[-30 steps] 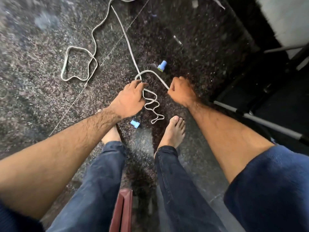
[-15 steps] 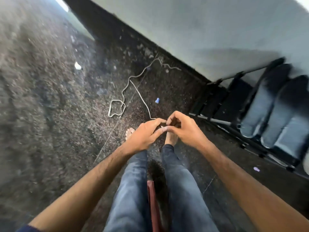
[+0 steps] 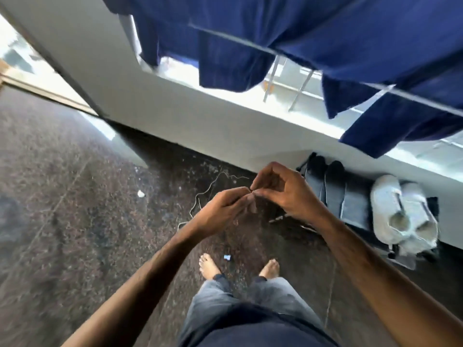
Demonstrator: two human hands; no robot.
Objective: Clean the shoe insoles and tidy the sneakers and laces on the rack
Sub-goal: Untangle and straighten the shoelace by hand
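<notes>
Blue cloth [image 3: 313,33] hangs across the top of the frame. At right, white sneakers [image 3: 403,216] and dark insoles [image 3: 335,194] stand on the rack [image 3: 426,256]. At centre, the left hand [image 3: 220,211] and right hand [image 3: 285,189] meet fingertip to fingertip, pinching the white lace [image 3: 200,199], which trails to the floor.

No text, label, brand, number or sign can be read anywhere. The white sneakers [image 3: 403,214] at 3 o'clock and the blue cloths [image 3: 313,33] at 12 o'clock show no legible marking; the frame is motion-blurred.
</notes>
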